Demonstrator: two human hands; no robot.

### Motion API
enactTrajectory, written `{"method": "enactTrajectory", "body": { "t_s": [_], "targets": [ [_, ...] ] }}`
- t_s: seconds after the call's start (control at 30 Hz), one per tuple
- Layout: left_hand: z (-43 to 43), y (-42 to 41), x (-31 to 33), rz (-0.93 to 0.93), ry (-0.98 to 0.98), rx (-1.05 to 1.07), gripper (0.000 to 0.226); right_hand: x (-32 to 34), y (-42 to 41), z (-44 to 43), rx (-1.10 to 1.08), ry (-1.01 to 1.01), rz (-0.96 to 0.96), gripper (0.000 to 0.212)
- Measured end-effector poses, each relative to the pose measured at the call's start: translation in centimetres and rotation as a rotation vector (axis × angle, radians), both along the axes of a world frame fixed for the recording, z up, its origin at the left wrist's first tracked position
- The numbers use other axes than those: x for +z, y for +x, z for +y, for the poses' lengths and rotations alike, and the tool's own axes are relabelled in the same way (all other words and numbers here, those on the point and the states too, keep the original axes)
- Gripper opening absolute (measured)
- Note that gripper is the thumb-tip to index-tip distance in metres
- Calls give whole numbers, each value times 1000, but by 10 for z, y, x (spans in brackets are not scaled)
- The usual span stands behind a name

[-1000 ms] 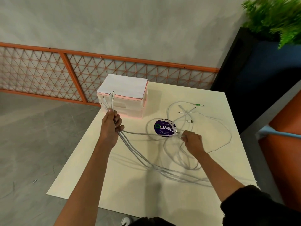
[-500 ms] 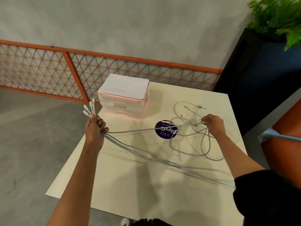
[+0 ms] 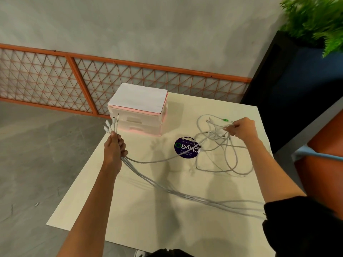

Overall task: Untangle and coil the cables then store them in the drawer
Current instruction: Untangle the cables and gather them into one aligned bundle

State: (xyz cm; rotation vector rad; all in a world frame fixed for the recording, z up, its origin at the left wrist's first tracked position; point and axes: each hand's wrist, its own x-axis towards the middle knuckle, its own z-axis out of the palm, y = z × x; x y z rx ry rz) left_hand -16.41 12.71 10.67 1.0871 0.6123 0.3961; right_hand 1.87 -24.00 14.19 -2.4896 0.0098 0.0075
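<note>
Several white cables [image 3: 185, 193] trail across the cream table [image 3: 141, 219]. My left hand [image 3: 114, 151] grips a bundle of their plug ends at the table's left edge, the connectors sticking up above my fist. My right hand [image 3: 241, 128] pinches strands at the top of a loose tangle of loops [image 3: 222, 154] on the right side of the table. One cable runs slack from my left fist to that tangle. A small white and pink drawer unit [image 3: 139, 112] stands at the back left of the table with its drawers shut.
A round dark blue sticker [image 3: 185, 150] lies on the table under one cable. A dark planter [image 3: 297, 80] with a green plant stands at the back right. An orange lattice fence [image 3: 74, 80] runs along the wall. Grey floor lies to the left.
My right hand has moved from the table's middle to the far right, pulling strands out of the tangle. My left hand shifted left with the plug bundle, then back towards the drawer unit.
</note>
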Motion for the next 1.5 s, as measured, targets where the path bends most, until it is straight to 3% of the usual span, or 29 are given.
{"method": "enactTrajectory", "body": {
  "t_s": [0.07, 0.13, 0.33, 0.43, 0.57, 0.63, 0.73, 0.87, 1.0, 1.13, 1.3, 1.5],
  "targets": [
    [-1, 1, 1, 3, 23, -10, 41, 11, 5, 1, -13, 115, -14, 10],
    [0, 0, 1, 0, 31, -7, 41, 26, 8, 6, -85, 194, -146, 16],
    [4, -2, -2, -4, 18, 11, 41, 60, 8, 17, -24, 144, -492, 16],
    [1, -1, -1, 0, 25, 8, 41, 49, 7, 23, -46, 102, -383, 27],
    [-5, 3, 3, 8, 54, -1, 41, 30, -4, 33, 94, 265, -140, 39],
    [-6, 4, 4, 5, 69, -1, 40, 27, -7, 35, 189, 195, -100, 39],
    [-4, 3, 4, 13, 98, -5, 40, 38, -3, 37, 319, -17, -113, 33],
    [-9, 4, 5, 8, 85, -36, 40, 62, 2, 49, 360, -239, -277, 36],
    [-14, 6, 8, -11, 49, -68, 41, 81, -16, 70, 554, -195, -384, 25],
    [-22, 11, 13, 2, 22, -154, 39, 68, -35, 90, 725, -155, -155, 19],
    [-35, 13, 17, 50, 21, -388, 40, 39, -54, 110, 739, -97, -71, 16],
    [-56, 14, 26, 168, -18, -655, 40, 29, -67, 129, 690, -71, -108, 15]
  ]
}}
